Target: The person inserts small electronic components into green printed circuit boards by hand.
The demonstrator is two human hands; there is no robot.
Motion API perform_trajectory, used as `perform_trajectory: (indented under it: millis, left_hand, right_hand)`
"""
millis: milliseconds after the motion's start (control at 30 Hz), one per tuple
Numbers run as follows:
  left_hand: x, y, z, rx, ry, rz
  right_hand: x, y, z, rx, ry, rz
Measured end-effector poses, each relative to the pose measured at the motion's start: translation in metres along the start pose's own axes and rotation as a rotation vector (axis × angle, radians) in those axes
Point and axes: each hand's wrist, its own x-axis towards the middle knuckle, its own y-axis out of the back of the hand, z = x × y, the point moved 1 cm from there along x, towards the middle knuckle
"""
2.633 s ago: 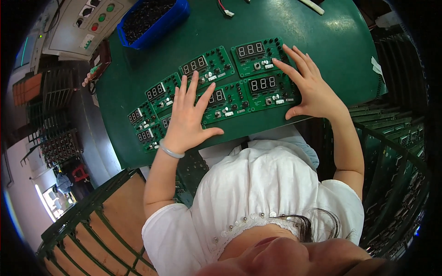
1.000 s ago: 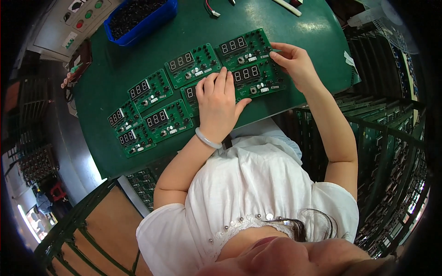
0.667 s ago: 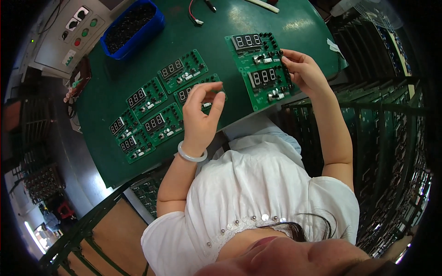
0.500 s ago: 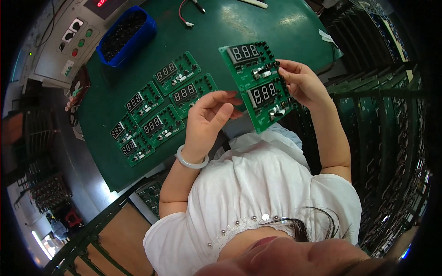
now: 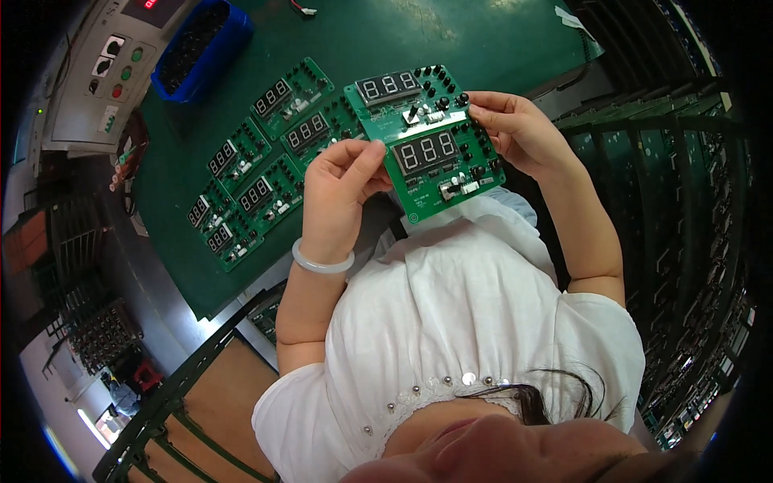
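Above the near edge of the green table, both hands hold a green circuit board panel [image 5: 390,118] made of two units, each with a three-digit display and small black and white parts. My left hand [image 5: 340,181], a white bangle on its wrist, pinches the panel's left edge near the middle seam. My right hand [image 5: 523,137] grips the right edge, fingers partly behind it. A bright strip runs along the seam, and the lower unit sits at a different angle from the upper. Whether the units are still joined, I cannot tell.
Several similar circuit boards [image 5: 256,195] lie in rows on the green table [image 5: 491,48], left of my hands. Behind them is a blue bin [image 5: 241,40] of small black parts, beside a control box [image 5: 121,68] with knobs and buttons. Racks of boards [image 5: 684,201] stand at right.
My left hand has closed on the panel's left edge, where it was open beside it before. The panel has turned to face me more and shifted left, its two units now at differing angles.
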Motion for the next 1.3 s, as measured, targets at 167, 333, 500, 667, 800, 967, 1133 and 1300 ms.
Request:
perform_trajectory:
  millis: [167,333,500,667,800,967,1133,1300]
  left_hand:
    - [-0.004,0.008,0.002,0.005,0.033,0.046]
    - [-0.013,0.018,-0.005,0.016,-0.004,0.196]
    - [-0.022,0.051,-0.021,-0.093,-0.008,0.209]
    - [-0.031,0.069,-0.031,-0.19,-0.018,0.327]
    - [-0.043,0.062,-0.018,-0.181,-0.068,0.337]
    - [-0.038,0.085,-0.025,-0.7,-0.138,-0.334]
    - [-0.021,0.07,-0.017,-0.659,-0.102,-0.787]
    - [-0.008,0.056,-0.018,-0.621,-0.057,-1.09]
  right_hand:
    - [-0.002,-0.008,0.001,-0.029,0.065,0.023]
    - [-0.013,-0.04,0.002,-0.218,0.336,0.049]
    - [-0.015,-0.084,-0.002,-0.377,0.522,-0.046]
    - [-0.018,-0.126,-0.004,-0.613,0.693,-0.105]
    - [-0.026,-0.145,-0.003,-0.654,0.76,-0.178]
    - [-0.029,-0.15,-0.008,-0.603,0.913,-0.385]
    - [-0.012,-0.121,0.014,-0.509,0.658,-0.32]
    - [-0.005,-0.098,0.037,-0.546,0.346,-0.301]
